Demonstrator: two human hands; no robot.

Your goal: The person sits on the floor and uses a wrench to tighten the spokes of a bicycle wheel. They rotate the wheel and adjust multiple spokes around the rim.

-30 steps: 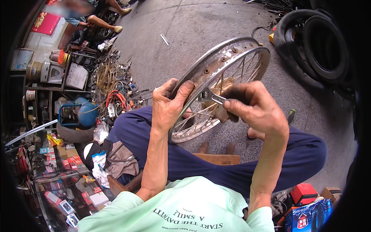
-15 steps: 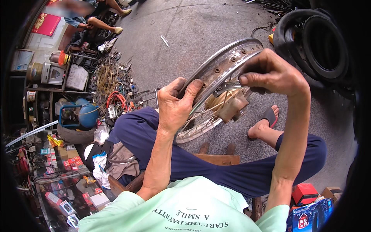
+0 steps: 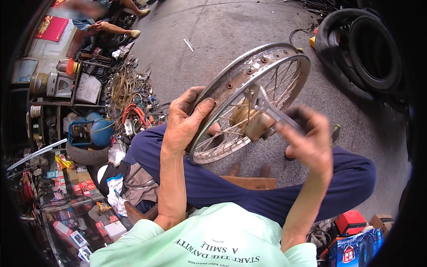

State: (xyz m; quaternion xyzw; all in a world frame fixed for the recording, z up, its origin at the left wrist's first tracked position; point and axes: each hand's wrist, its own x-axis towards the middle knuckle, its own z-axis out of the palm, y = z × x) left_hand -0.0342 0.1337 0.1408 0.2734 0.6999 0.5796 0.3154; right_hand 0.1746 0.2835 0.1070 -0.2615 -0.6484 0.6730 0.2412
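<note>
1. Left hand (image 3: 183, 118) pinches spoked wheel (image 3: 243, 69) at its edge, likely steadying the tilt.
2. Right hand (image 3: 311, 140) wraps fingers round adjustable wrench (image 3: 271, 110), likely for leverage.
3. Wheel leans before navy-trousered legs (image 3: 213, 184), apparently for reach.

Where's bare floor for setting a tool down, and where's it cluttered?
Floor beyond the wheel, between the cable heap and black tyres, is bare around a pale strip. Another patch: between the tyres and right knee. Crowded: left side, with blue tank and packages.
</note>
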